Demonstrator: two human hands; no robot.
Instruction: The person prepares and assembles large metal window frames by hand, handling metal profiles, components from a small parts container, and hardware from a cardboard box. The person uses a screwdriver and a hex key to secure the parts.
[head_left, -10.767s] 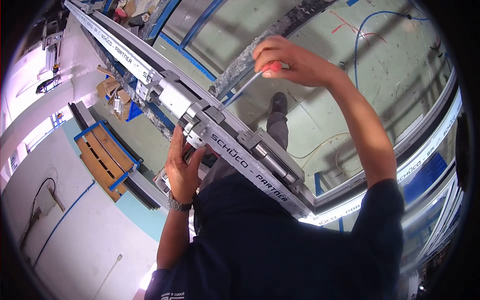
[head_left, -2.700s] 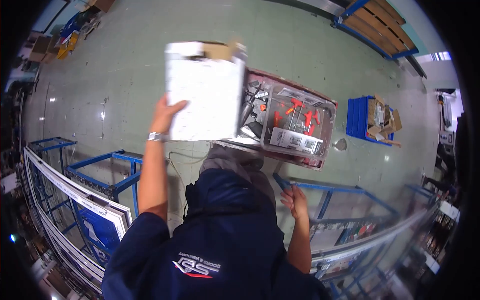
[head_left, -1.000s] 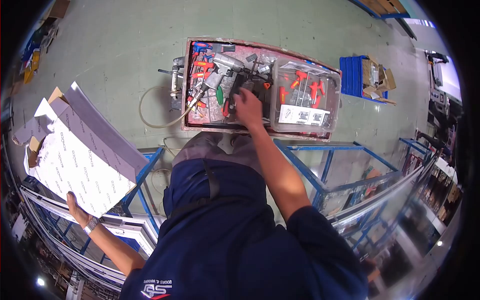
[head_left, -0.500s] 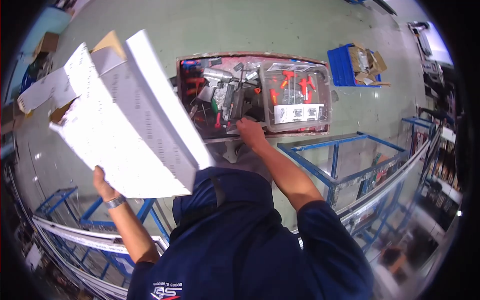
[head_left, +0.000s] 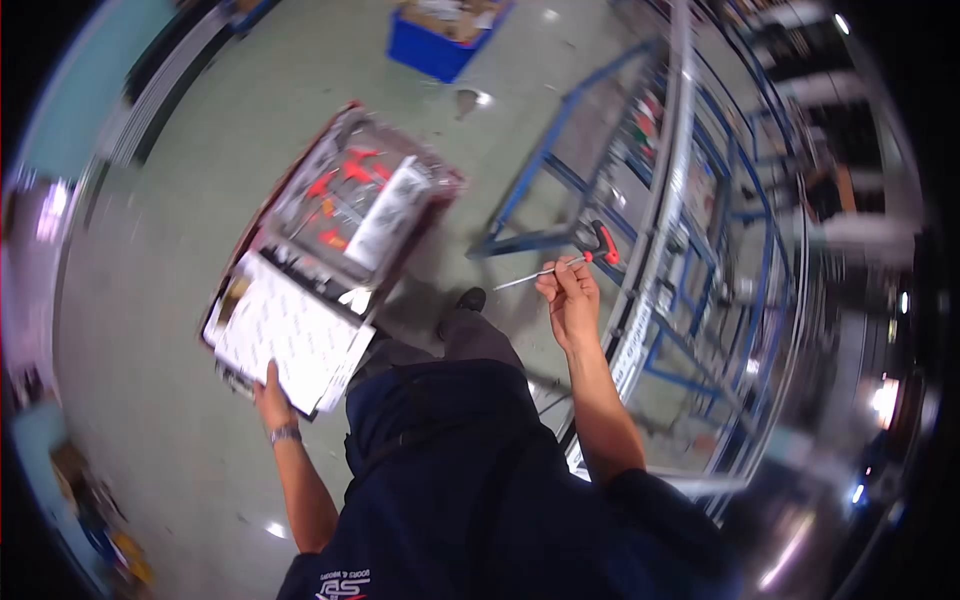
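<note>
My left hand (head_left: 273, 398) grips the near edge of a large white printed cardboard piece (head_left: 290, 335), which lies over the lower part of the tool tray. My right hand (head_left: 570, 295) pinches the shaft of a hex key (head_left: 603, 248) with a red and black T-shaped handle; its thin metal tip points left. Beyond the cardboard, a clear plastic bin (head_left: 283, 210) with several orange-red tools and a printed sheet (head_left: 392, 222) sits on the red-rimmed tray (head_left: 243, 238).
A blue crate (head_left: 425, 48) with torn cardboard stands at the top. Blue metal frames (head_left: 540, 150) and a long pale rail (head_left: 672, 160) are close on the right. My shoe (head_left: 472, 299) is on the green floor (head_left: 150, 290).
The view has turned right. My right hand has left the tray and now holds the hex key raised. The cardboard in my left hand is lower, over the tray.
</note>
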